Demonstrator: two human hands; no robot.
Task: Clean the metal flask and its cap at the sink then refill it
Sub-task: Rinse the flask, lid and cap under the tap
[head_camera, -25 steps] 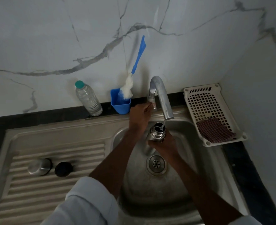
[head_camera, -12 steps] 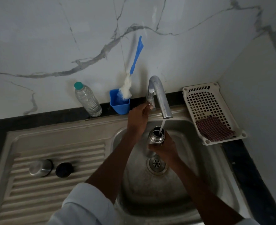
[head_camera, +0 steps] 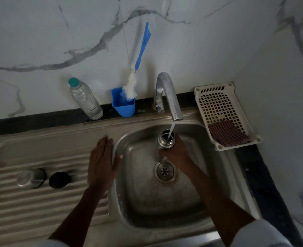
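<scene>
Our right hand (head_camera: 178,152) grips the open steel flask (head_camera: 165,140) under the curved chrome tap's (head_camera: 168,95) stream. Our left hand (head_camera: 101,162) rests flat, fingers relaxed, on the steel sink's (head_camera: 40,202) ribbed drainboard.

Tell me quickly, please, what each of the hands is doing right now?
Left hand: open, fingers straight, flat on the sink's left rim, holding nothing.
Right hand: closed around the metal flask, holding it under the running tap.

The left hand (head_camera: 102,161) has left the tap (head_camera: 166,93), apparently resting flat on the drainboard (head_camera: 40,202).
</scene>
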